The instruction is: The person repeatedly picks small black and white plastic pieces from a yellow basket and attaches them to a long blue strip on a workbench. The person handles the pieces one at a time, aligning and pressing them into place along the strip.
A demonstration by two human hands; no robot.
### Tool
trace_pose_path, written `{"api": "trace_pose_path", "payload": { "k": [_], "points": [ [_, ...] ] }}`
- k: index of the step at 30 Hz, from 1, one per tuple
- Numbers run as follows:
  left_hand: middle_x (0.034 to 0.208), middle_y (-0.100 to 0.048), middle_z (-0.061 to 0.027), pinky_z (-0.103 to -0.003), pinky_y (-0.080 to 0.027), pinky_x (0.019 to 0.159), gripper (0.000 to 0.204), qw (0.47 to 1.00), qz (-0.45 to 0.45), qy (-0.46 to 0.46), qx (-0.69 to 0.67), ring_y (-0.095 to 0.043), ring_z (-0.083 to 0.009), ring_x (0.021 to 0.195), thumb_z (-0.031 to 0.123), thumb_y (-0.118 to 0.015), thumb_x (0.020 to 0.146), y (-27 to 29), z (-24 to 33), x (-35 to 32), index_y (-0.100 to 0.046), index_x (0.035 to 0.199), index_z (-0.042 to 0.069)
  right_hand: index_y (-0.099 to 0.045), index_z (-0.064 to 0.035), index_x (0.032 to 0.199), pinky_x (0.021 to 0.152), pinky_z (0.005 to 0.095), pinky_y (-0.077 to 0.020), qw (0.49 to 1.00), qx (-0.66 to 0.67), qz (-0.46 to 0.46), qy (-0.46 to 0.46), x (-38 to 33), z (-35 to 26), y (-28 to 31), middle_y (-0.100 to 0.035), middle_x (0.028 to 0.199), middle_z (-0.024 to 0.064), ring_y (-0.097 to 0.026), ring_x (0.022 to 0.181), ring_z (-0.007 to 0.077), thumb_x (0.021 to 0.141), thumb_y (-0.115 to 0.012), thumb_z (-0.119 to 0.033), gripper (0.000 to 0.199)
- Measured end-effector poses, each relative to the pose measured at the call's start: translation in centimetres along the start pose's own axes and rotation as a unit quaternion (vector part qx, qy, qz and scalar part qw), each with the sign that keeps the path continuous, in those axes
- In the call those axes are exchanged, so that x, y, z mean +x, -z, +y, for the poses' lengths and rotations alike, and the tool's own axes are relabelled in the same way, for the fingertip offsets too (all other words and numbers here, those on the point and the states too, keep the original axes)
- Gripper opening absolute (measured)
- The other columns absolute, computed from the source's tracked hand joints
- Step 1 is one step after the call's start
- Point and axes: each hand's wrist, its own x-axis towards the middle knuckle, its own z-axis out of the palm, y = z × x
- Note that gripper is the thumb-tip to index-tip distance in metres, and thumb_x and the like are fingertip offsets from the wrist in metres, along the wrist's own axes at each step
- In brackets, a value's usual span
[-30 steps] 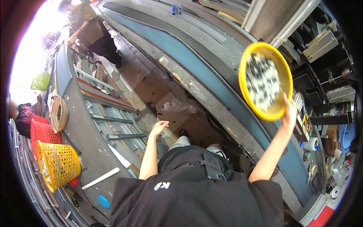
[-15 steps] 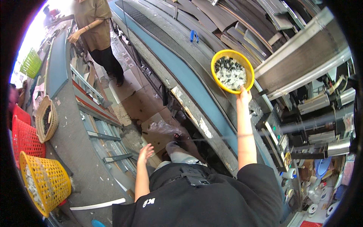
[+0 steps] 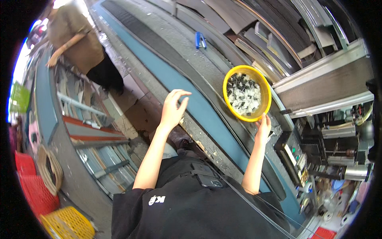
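A yellow plastic basket [image 3: 268,104] is on the bench to my right, tilted a little toward me. Inside lies a heap of small black and clear-white plastic pieces [image 3: 243,93]. My right hand [image 3: 263,129] is at the basket's near rim, its fingers apart and the tips against the edge. Raised over the bench's near edge is my left hand [image 3: 173,109], empty, with curved fingers and the thumb held away. It stays well left of the basket.
A blue clamp-like tool [image 3: 200,40] lies farther up the bench [image 3: 191,89]. Long panels and profiles fill the racks behind. To the left stand red [image 3: 38,193] and yellow baskets [image 3: 67,224]; a person [image 3: 77,40] is across the aisle.
My left hand has risen from low beside my body to above the bench edge. The yellow basket has come nearer me, and my right hand has drawn back with its fingers looser on the rim.
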Motion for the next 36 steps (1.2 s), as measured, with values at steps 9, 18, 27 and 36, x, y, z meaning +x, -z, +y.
{"api": "trace_pose_path", "payload": {
  "k": [9, 18, 27, 36],
  "points": [
    [0.135, -0.052, -0.0104, -0.047, -0.029, 0.112, 0.059, 0.921, -0.291, -0.193, 0.173, -0.042, -0.0306, 0.132, 0.036, -0.078, 0.075, 0.5, -4.0, 17.2, -0.059, 0.127, 0.015, -0.061, -0.0050, 0.125, 0.091, 0.0359, -0.0500, 0.895, -0.104, 0.420, 0.105, -16.3, -3.4, 14.5, -0.063, 0.124, 0.0128, -0.060, 0.109, 0.0229, 0.095, -0.061, -0.027, 0.037],
    [0.098, -0.053, -0.0085, -0.042, -0.038, 0.093, 0.051, 0.866, -0.293, -0.356, 0.193, -0.051, -0.0280, 0.100, 0.039, -0.081, 0.070, -0.4, -7.0, 17.7, -0.064, 0.109, 0.011, -0.058, -0.0015, 0.118, 0.072, 0.0301, -0.0449, 0.547, -0.149, 0.781, 0.260, -45.5, -8.9, 7.2, -0.065, 0.114, 0.0105, -0.060, 0.088, 0.0161, 0.097, -0.055, -0.013, 0.024],
    [0.094, -0.054, -0.0063, -0.040, -0.040, 0.087, 0.049, 0.829, -0.376, -0.384, 0.152, -0.051, -0.0270, 0.096, 0.039, -0.084, 0.064, 1.8, -7.3, 19.9, -0.065, 0.098, 0.009, -0.069, 0.0041, 0.100, 0.076, 0.0351, -0.0547, 0.958, 0.038, -0.097, 0.268, -35.8, -14.5, -9.7, -0.070, 0.095, 0.0146, -0.068, 0.087, 0.0247, 0.086, -0.073, -0.025, 0.033],
    [0.096, -0.056, -0.0069, -0.039, -0.039, 0.088, 0.052, 0.817, -0.445, -0.317, 0.186, -0.053, -0.0276, 0.096, 0.034, -0.086, 0.062, 5.8, -6.7, 19.8, -0.062, 0.101, 0.008, -0.073, -0.0007, 0.093, 0.071, 0.0293, -0.0512, 0.970, -0.182, 0.145, 0.063, -14.8, -7.6, -11.4, -0.071, 0.080, 0.0114, -0.065, 0.072, 0.0137, 0.089, -0.067, -0.021, 0.022]
  ]
}}
